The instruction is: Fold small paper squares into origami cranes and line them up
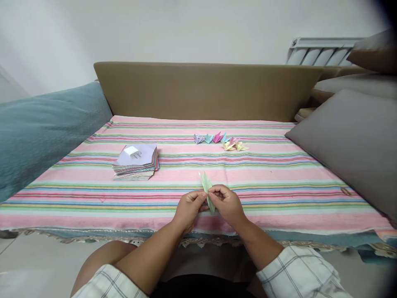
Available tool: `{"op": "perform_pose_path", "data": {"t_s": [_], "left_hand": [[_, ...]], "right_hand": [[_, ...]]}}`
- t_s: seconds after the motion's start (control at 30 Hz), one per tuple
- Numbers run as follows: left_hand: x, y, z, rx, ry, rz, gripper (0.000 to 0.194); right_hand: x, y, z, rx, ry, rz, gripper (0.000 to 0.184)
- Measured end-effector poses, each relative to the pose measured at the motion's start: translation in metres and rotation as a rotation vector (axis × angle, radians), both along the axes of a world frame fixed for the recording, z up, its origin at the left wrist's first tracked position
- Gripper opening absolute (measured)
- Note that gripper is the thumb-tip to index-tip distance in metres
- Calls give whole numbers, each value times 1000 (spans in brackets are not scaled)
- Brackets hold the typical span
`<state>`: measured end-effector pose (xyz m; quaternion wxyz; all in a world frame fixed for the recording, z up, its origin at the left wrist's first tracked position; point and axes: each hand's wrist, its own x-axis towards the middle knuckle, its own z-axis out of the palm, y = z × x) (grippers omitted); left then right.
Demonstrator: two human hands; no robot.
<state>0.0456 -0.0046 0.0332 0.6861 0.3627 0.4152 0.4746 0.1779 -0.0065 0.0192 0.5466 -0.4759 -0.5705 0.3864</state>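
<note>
Between my two hands is a pale green folded paper point(206, 182), narrow and pointed at its far end, held just above the striped cloth. My left hand point(190, 208) pinches it from the left with thumb and fingers. From the right, my right hand point(228, 203) grips the same paper, its fingertips close to those of the left. Farther back lie several folded paper cranes: a purple one point(199, 139), a blue one point(209, 138), a magenta one point(218, 137) and yellow ones point(240, 146).
A stack of square paper sheets point(136, 170) with a white plug adapter point(132, 152) on top sits at left. The striped cloth point(173, 165) covers the seat. Grey cushions point(350, 145) stand at right, a blue armrest point(52, 128) at left. A small brown object point(346, 191) lies near the cushion.
</note>
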Motion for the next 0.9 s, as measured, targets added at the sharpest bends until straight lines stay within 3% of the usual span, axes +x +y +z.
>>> {"op": "perform_pose_path", "data": {"t_s": [0.13,0.63,0.9], "left_hand": [[-1,1,1,-32,-36,14,31],[-2,0,5,-55,-99,-19,31],[0,1,4,13,-11,65,26]], "right_hand": [[1,-1,2,83,-71,12,16],[-1,-1,-1,-10,17,41,28],[-2,-2,0,-67,141,89,22]]}}
